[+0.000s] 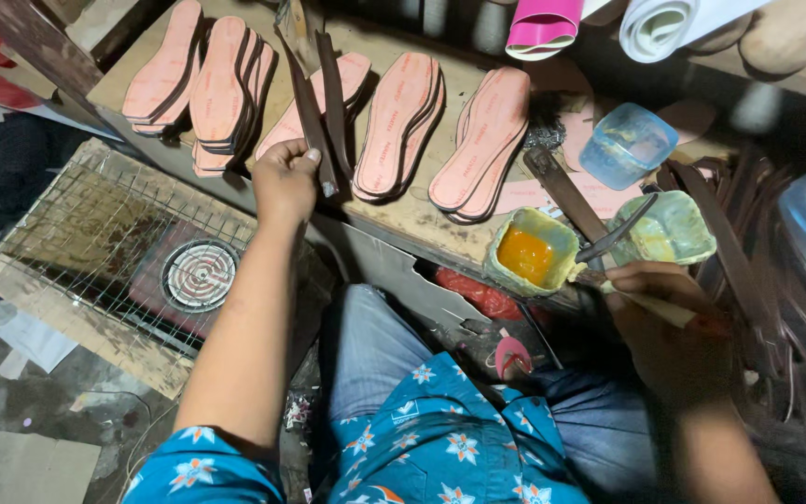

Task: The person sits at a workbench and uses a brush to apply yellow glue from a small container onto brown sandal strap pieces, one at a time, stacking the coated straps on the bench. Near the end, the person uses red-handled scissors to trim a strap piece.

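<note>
I see left hand (284, 177) closed on dark strap (312, 121), lifted beside glue pot (526, 254); right hand (660, 313) grips brush (650, 306) near pot for dipping.

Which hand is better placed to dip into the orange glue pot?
Probably the right hand: it holds the brush beside the glue pot. The left hand is farther off, gripping dark straps.

1. Left arm stretched forward, bare forearm, left hand (284, 177) closed in a fist, knuckles up.
2. Right arm bent, held close to the body; right hand (657, 313) curled in a pinch grip, fingers (629, 275) pointing left.
</note>
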`<state>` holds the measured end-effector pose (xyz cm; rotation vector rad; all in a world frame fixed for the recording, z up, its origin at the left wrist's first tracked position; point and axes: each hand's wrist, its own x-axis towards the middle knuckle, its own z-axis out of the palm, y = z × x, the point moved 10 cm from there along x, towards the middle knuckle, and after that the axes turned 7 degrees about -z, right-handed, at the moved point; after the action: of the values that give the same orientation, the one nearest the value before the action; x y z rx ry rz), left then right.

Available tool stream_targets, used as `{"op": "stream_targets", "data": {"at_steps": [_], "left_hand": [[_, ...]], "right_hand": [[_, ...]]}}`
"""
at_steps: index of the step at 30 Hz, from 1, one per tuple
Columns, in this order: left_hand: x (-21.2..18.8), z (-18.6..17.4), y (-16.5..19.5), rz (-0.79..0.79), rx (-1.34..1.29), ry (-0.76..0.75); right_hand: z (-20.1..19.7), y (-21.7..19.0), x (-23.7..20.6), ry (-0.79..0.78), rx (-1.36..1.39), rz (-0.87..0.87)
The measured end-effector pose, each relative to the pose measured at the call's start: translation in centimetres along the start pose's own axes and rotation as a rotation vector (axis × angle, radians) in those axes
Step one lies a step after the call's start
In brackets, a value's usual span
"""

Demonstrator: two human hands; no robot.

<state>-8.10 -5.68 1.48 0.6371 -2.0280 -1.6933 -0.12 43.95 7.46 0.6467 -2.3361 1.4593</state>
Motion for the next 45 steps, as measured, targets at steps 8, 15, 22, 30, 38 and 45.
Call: {"op": "stream_targets", "data": {"at_steps": [8,15,22,30,38,45], "left_hand": [[8.0,13.8,6.6,0.073,0.389,0.186],[-15.3,35.6,5.9,0.235,0.677,0.257],[-33.2,52.1,-19.8,0.345,0.691,0.319],[-39.5,52.4,-23.7,0.406,0.246,0.162],[-47.4,65.2,-29.1,-0.252,-0.482,-0.655],[-49.4,67.8,-29.2,-0.323,-0.773,-0.623]], "right_hand": [[-1.5,14.8,11.3,0.041,-0.075,0.060],[-32.6,26.9,-0.7,0.043,-0.768,-0.170],[-34.2,59.9,-19.8,-0.204,-1.067,0.177],[-37.1,62.6,-22.2,-0.134,-1.036,0.243],[-29.4,55.2,-26.0,-0.302,-0.436,0.285],[-21.9,53.5,-29.5,-0.501,-0.195,0.200]]}}
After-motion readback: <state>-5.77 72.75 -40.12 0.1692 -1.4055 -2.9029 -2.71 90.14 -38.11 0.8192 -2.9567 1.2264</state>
